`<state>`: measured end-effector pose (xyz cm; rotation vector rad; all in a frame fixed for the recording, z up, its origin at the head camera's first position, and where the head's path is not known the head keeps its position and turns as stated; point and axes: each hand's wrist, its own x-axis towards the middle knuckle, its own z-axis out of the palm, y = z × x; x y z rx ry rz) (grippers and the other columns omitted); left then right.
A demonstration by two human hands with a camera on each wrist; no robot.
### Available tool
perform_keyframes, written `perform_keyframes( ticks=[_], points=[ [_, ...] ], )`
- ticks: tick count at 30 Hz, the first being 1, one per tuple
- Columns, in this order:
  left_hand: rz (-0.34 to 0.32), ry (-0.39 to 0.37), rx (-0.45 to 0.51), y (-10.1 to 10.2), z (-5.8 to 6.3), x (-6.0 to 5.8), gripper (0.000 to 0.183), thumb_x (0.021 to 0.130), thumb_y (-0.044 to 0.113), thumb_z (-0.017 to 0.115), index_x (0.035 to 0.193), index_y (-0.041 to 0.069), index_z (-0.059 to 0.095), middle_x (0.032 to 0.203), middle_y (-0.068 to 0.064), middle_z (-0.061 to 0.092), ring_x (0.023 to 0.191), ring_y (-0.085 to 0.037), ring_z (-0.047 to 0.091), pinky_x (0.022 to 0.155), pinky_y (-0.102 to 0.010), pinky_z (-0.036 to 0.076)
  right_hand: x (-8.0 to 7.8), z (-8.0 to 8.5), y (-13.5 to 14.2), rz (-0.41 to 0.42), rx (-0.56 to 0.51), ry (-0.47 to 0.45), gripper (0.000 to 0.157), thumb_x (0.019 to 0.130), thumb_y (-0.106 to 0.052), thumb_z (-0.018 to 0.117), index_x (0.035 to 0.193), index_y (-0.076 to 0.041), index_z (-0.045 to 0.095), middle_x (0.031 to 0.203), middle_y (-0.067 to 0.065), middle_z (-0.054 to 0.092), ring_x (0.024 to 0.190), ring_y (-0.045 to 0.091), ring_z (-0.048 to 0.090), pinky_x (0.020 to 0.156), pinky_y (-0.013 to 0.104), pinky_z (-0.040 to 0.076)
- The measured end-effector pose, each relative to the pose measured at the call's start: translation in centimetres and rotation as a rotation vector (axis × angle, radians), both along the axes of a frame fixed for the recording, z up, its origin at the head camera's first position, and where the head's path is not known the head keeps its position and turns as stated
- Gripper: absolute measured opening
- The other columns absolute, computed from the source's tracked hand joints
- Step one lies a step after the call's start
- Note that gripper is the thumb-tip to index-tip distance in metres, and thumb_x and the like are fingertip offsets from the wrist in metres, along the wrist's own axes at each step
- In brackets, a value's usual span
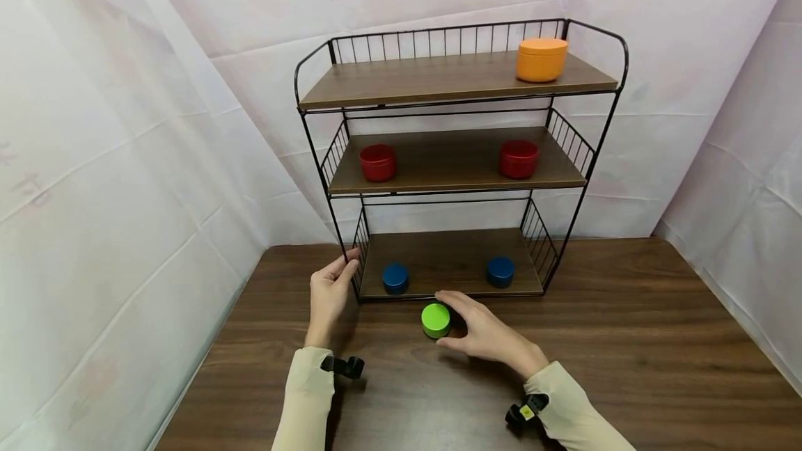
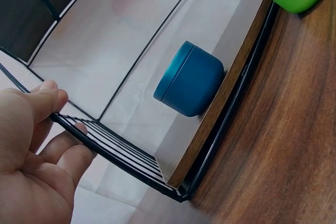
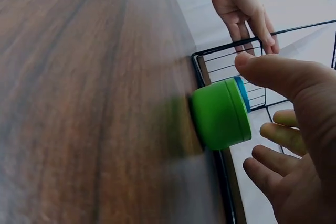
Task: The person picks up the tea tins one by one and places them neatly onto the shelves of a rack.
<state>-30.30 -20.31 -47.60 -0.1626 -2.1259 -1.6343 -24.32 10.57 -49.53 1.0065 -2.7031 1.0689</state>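
A round lime-green lidded jar (image 1: 435, 320) stands on the wooden table just before the shelf rack's front edge. My right hand (image 1: 485, 333) is beside it, thumb and fingers spread apart; in the right wrist view, the fingers (image 3: 270, 169) curve loosely with a gap to the green jar (image 3: 220, 114). My left hand (image 1: 332, 291) pinches the black wire frame at the lower left side of the three-tier rack (image 1: 451, 291). The left wrist view shows the thumb and fingers of that hand (image 2: 42, 135) around the frame rod (image 2: 113, 157), with a blue jar (image 2: 191, 80) on the bottom board nearby.
Two blue jars, left (image 1: 395, 278) and right (image 1: 500, 272), sit on the bottom shelf. Red jars occupy the middle shelf, one left (image 1: 378, 163) and one right (image 1: 518, 159). An orange jar (image 1: 541, 60) is at the top right. Pale cloth (image 1: 125, 159) hangs behind the table.
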Motion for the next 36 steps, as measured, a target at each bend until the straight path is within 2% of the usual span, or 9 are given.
perform_keyframes(
  ticks=[7, 14, 20, 24, 27, 30, 33, 34, 36],
  points=[
    [-0.009, -0.011, -0.002, 0.0, -0.2, 0.0, 0.030, 0.092, 0.025, 0.066, 0.119, 0.014, 0.071, 0.116, -0.008, 0.070, 0.113, -0.009, 0.061, 0.088, -0.013, 0.046, -0.3, -0.7, -0.2, 0.004, 0.014, -0.016, 0.081, 0.080, -0.033, 0.080, 0.147, -0.010, 0.040, 0.146, 0.006, 0.044, 0.129, 0.023, 0.050, 0.100, 0.043, 0.046],
    [-0.005, -0.014, -0.013, 0.0, -0.5, -0.1, 0.027, 0.090, 0.035, 0.067, 0.115, 0.025, 0.073, 0.114, -0.002, 0.072, 0.112, -0.008, 0.062, 0.089, -0.017, 0.048, -0.2, -1.2, -0.2, 0.000, 0.009, -0.030, 0.078, 0.080, -0.030, 0.080, 0.146, -0.010, 0.042, 0.146, 0.008, 0.045, 0.130, 0.024, 0.049, 0.101, 0.044, 0.045],
    [-0.006, -0.009, -0.014, 0.1, -0.5, 0.1, 0.028, 0.091, 0.033, 0.067, 0.116, 0.022, 0.073, 0.114, -0.003, 0.072, 0.113, -0.011, 0.062, 0.088, -0.015, 0.047, -0.2, -1.6, -0.2, 0.007, -0.004, -0.034, 0.076, 0.080, -0.027, 0.080, 0.144, -0.009, 0.044, 0.144, 0.007, 0.047, 0.130, 0.024, 0.049, 0.103, 0.043, 0.044],
    [-0.016, -0.021, -0.022, 0.4, 0.8, 1.0, 0.028, 0.093, 0.023, 0.066, 0.118, 0.013, 0.071, 0.114, -0.007, 0.071, 0.114, -0.014, 0.062, 0.088, -0.014, 0.047, -0.1, -1.9, -0.2, 0.004, 0.002, -0.050, 0.076, 0.081, -0.027, 0.080, 0.145, -0.009, 0.043, 0.144, 0.007, 0.047, 0.130, 0.023, 0.048, 0.104, 0.043, 0.043],
    [-0.008, -0.023, -0.025, 0.4, 0.8, 1.0, 0.028, 0.093, 0.023, 0.066, 0.117, 0.012, 0.072, 0.113, -0.006, 0.071, 0.111, -0.009, 0.062, 0.087, -0.013, 0.047, -0.2, -2.1, -0.3, 0.003, 0.012, -0.055, 0.076, 0.081, -0.027, 0.079, 0.145, -0.008, 0.042, 0.145, 0.007, 0.047, 0.131, 0.023, 0.048, 0.104, 0.042, 0.043],
    [-0.009, 0.005, -0.032, 0.4, 1.0, 1.0, 0.027, 0.093, 0.022, 0.066, 0.117, 0.012, 0.072, 0.090, -0.009, 0.075, 0.079, -0.005, 0.064, 0.078, -0.015, 0.047, -0.5, -2.2, -0.4, 0.005, 0.018, -0.053, 0.076, 0.082, -0.028, 0.079, 0.145, -0.007, 0.042, 0.145, 0.008, 0.047, 0.131, 0.024, 0.048, 0.104, 0.042, 0.043],
    [-0.026, 0.023, -0.045, 0.5, 1.9, 1.5, 0.026, 0.093, 0.017, 0.065, 0.118, 0.010, 0.071, 0.060, -0.012, 0.063, 0.047, -0.003, 0.039, 0.064, -0.019, 0.043, -0.6, -2.0, -0.4, 0.006, 0.018, -0.054, 0.077, 0.081, -0.029, 0.079, 0.145, -0.007, 0.042, 0.145, 0.008, 0.047, 0.131, 0.024, 0.048, 0.103, 0.042, 0.044],
    [-0.036, 0.028, -0.045, 0.6, 2.3, 1.7, 0.026, 0.094, 0.016, 0.064, 0.118, 0.008, 0.070, 0.054, -0.012, 0.056, 0.043, -0.005, 0.030, 0.060, -0.020, 0.040, -0.7, -2.0, -0.4, 0.005, 0.017, -0.054, 0.077, 0.081, -0.030, 0.079, 0.145, -0.007, 0.042, 0.144, 0.008, 0.047, 0.130, 0.024, 0.048, 0.103, 0.042, 0.044],
    [-0.045, 0.025, -0.046, 0.6, 2.6, 1.9, 0.027, 0.094, 0.015, 0.064, 0.119, 0.006, 0.070, 0.050, -0.013, 0.052, 0.038, -0.003, 0.023, 0.056, -0.022, 0.038, -0.7, -1.9, -0.4, 0.002, 0.016, -0.060, 0.077, 0.081, -0.031, 0.079, 0.145, -0.008, 0.042, 0.144, 0.008, 0.048, 0.130, 0.024, 0.049, 0.103, 0.042, 0.044]
  ],
)
